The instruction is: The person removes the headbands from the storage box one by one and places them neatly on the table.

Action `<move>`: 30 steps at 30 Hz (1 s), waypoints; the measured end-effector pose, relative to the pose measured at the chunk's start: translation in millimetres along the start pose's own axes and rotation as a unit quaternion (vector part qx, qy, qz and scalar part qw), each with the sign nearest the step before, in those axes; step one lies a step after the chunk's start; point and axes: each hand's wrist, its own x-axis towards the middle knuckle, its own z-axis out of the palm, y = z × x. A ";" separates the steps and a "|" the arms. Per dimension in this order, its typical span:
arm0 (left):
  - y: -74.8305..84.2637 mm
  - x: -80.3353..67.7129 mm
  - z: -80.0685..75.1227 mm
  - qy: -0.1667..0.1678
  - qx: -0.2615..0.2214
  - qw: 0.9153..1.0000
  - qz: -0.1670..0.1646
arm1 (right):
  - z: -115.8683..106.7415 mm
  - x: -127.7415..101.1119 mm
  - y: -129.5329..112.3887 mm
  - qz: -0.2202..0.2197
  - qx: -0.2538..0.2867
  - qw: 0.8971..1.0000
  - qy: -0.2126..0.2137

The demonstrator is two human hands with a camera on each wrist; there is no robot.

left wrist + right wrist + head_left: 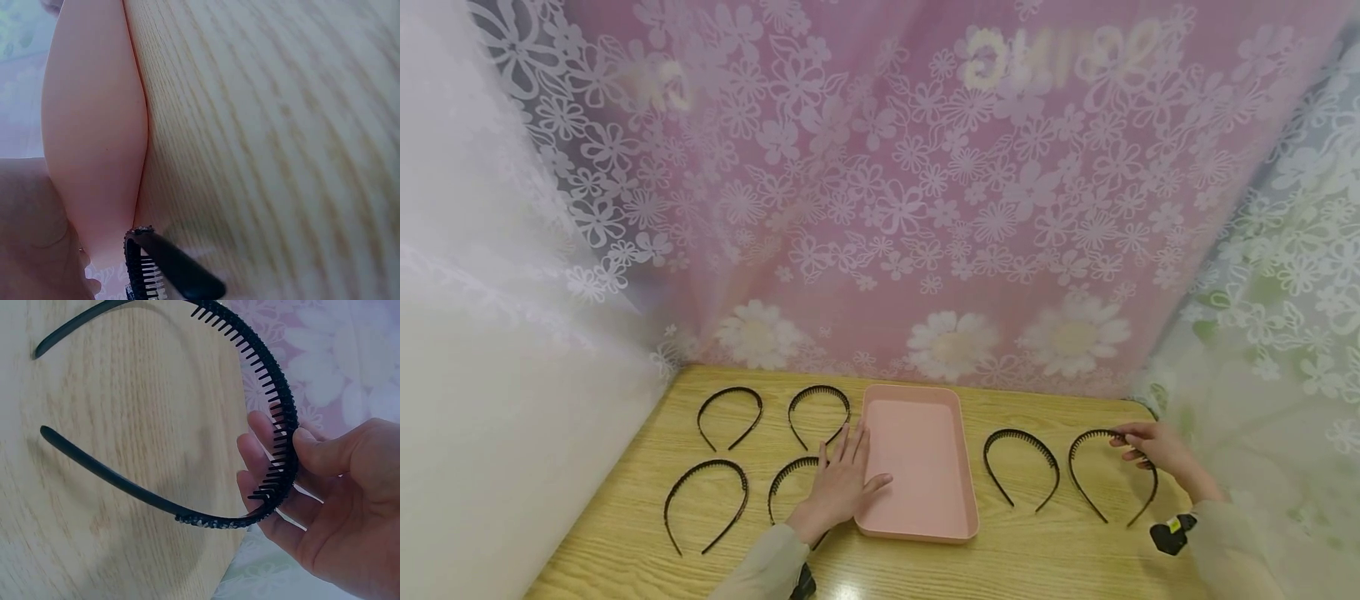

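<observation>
Pale wood-grain table [1037, 558] spreads under our hands, with flowered lace curtains [925, 208] hung close behind it. Nearest to us, our left hand [841, 483] lies flat with fingers straight, thumb against the rim of the pink tray [917, 454], covering part of one black headband [786, 483]. Our right hand [1157, 450] pinches the top arc of the rightmost headband [1108, 475]: in the wrist view the thumb and fingers [262, 462] clamp it at the crown, the teeth pressing into the fingertips.

We judge this band light and springy, a thin plastic hoop that will flex if squeezed at the open ends, so the crown is the sound place to hold it. Its smooth outer face may slip; the comb teeth give some grip but could snag or snap. It looks glossy black, narrow, toothed along the inside, with a short row of tiny sparkling stones near the crown.

Just left of our right hand lies another band [1021, 467]; beyond our left hand, three more [730, 412].
</observation>
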 end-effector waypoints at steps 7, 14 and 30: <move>-1.5 0.9 2.8 0.008 -0.007 1.000 0.007 | 3.7 4.0 6.8 0.001 -0.003 1.000 0.001; -8.6 4.3 15.6 0.017 0.003 1.000 0.007 | 7.5 4.8 12.3 -0.001 0.003 1.000 -0.004; -5.1 2.5 8.9 0.015 -0.001 1.000 0.010 | 13.1 9.0 33.9 0.021 -0.004 0.999 0.028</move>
